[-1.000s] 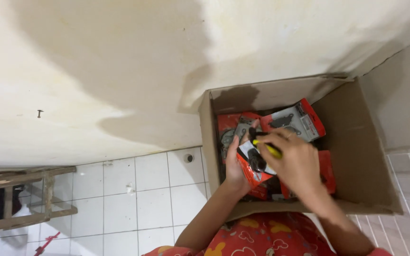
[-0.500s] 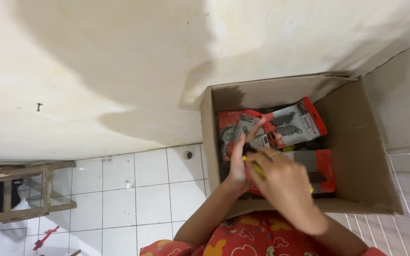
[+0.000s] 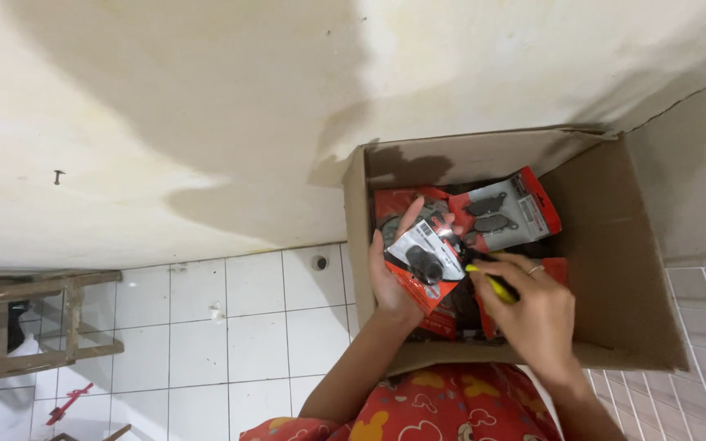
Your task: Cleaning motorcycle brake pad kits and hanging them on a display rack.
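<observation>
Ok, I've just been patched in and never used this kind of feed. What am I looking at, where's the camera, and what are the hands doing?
There is no machine here, just a person working with two bare hands. The single camera sits on that person's head and looks down, so the arms come in from the bottom edge.

The open cardboard box stands on a white tiled floor against a pale wall. Inside it lie red and clear blister packs holding dark parts, such as the pack leaning at the back.

The left hand holds one such packet up inside the box. The right hand grips a yellow pen-like tool, its tip at that packet. What the tool is exactly, I can't tell.

A wooden frame stands at the left.
</observation>
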